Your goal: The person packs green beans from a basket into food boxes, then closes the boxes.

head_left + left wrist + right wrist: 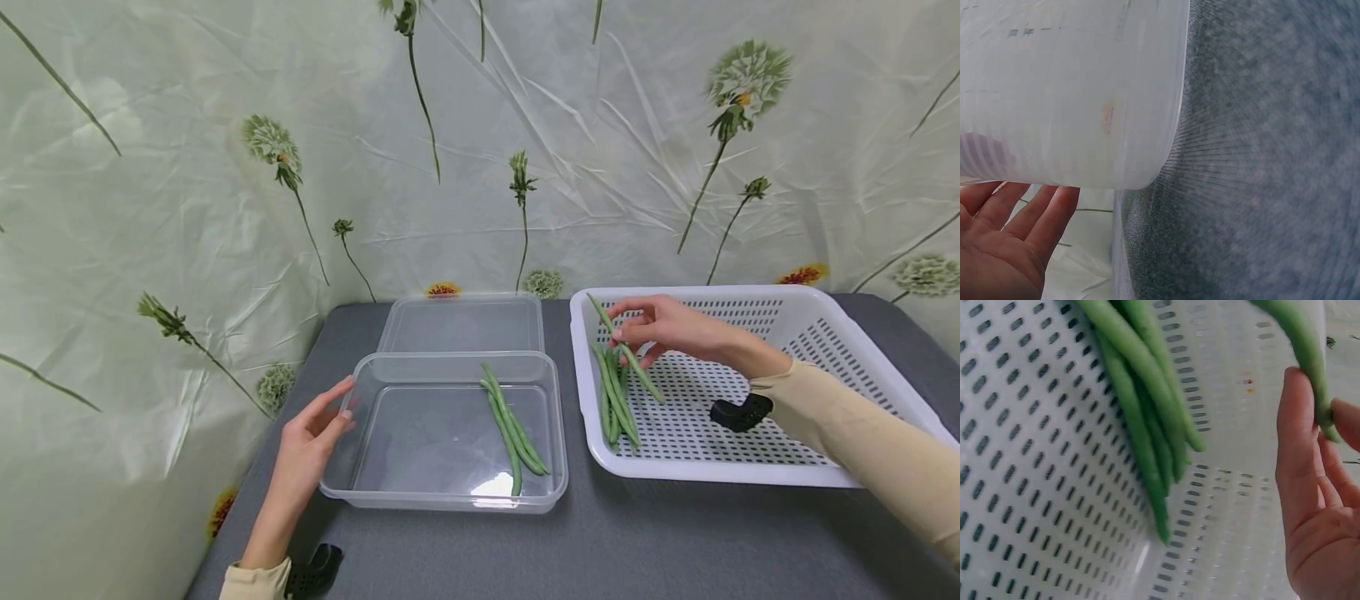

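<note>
Flower-printed sheeting [465, 242] hangs behind a grey table [637, 542] in the head view; the left hand [303, 437] touches a clear container's [420, 437] left side, and three or so green beans [510, 425] lie inside, toward the right. The right hand [667, 329] pinches one bean [641, 372] above a white basket [720, 471] — other beans [619, 404] rest at its left end. Left wrist: fingers nearly straight, slightly spread, at the container's wall. Right wrist: thumb and fingers pinching the bean near one end.

Green beans [1163, 400]; white basket [720, 471]; grey table [660, 542]; flower-print backdrop [465, 225].
</note>
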A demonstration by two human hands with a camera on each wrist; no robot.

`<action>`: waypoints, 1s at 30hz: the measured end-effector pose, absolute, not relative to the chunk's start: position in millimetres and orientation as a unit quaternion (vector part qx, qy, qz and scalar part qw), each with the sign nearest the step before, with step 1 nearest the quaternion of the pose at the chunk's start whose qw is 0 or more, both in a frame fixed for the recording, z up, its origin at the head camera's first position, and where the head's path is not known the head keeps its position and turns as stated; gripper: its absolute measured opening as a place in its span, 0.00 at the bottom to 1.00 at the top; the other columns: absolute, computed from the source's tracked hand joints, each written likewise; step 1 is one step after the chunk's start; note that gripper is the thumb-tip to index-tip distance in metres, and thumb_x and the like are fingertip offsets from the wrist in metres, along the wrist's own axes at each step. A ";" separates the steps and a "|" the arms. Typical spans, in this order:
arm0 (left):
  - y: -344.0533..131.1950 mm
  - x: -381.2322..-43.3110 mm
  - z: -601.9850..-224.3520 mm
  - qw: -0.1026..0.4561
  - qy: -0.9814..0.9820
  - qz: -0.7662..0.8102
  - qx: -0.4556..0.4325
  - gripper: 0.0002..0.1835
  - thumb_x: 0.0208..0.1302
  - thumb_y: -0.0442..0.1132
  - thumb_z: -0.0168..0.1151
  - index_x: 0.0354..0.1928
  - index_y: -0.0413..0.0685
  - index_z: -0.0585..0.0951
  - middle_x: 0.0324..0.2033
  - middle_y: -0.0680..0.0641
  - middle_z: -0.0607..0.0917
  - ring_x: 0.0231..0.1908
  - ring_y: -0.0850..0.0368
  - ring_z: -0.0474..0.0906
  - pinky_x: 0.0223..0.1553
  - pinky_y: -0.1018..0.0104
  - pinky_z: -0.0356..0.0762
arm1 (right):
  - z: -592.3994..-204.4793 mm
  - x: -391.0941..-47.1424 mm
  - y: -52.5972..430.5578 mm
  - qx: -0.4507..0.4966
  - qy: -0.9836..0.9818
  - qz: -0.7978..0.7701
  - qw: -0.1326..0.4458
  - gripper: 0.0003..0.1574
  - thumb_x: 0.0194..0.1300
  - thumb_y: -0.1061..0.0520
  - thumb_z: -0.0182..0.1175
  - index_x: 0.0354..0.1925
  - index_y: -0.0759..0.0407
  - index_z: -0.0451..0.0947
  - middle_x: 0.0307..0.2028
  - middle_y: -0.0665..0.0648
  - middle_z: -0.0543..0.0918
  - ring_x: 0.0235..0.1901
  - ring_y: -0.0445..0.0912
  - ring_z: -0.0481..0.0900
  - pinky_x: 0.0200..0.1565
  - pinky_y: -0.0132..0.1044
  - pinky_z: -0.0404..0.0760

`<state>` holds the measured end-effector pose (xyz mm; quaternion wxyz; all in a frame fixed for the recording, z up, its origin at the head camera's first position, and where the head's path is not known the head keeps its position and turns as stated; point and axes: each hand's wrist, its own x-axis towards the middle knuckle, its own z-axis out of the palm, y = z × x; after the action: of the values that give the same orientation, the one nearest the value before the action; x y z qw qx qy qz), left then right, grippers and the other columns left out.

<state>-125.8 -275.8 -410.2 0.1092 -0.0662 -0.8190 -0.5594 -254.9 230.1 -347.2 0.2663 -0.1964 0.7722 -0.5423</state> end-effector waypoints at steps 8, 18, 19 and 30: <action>-276.6 -125.8 -410.9 0.112 -0.819 -0.559 -0.067 0.23 0.72 0.29 0.54 0.68 0.44 0.73 0.67 0.44 0.72 0.57 0.61 0.77 0.47 0.73 0.79 | -334.6 -250.1 221.0 -0.191 0.766 -0.566 0.237 0.28 0.71 0.58 0.60 0.61 0.69 0.63 0.44 0.74 0.80 0.35 0.53 0.84 0.36 0.54 0.84; -276.2 -124.9 -410.6 0.112 -0.820 -0.558 -0.065 0.23 0.73 0.30 0.54 0.68 0.45 0.73 0.67 0.44 0.72 0.56 0.62 0.78 0.47 0.73 0.78 | -328.8 -236.3 198.4 -0.182 0.742 -0.604 0.227 0.28 0.73 0.59 0.56 0.64 0.70 0.61 0.47 0.70 0.81 0.38 0.53 0.83 0.37 0.52 0.84; -276.2 -125.0 -410.5 0.112 -0.820 -0.557 -0.065 0.23 0.73 0.30 0.54 0.68 0.45 0.73 0.67 0.44 0.72 0.56 0.62 0.77 0.47 0.73 0.79 | -328.6 -234.9 195.4 -0.183 0.739 -0.608 0.227 0.27 0.73 0.59 0.55 0.64 0.70 0.61 0.47 0.70 0.81 0.38 0.53 0.83 0.37 0.51 0.84; -276.2 -125.9 -410.8 0.108 -0.816 -0.564 -0.068 0.23 0.73 0.30 0.54 0.68 0.43 0.72 0.67 0.42 0.72 0.56 0.64 0.77 0.47 0.73 0.79 | -331.1 -223.0 161.8 -0.187 0.710 -0.629 0.255 0.27 0.72 0.61 0.55 0.65 0.68 0.62 0.45 0.65 0.81 0.41 0.58 0.83 0.35 0.47 0.85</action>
<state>-125.9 -276.2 -410.8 0.1083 -0.0681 -0.8161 -0.5636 -223.0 161.8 -331.1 0.2550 -0.1873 0.7100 -0.6292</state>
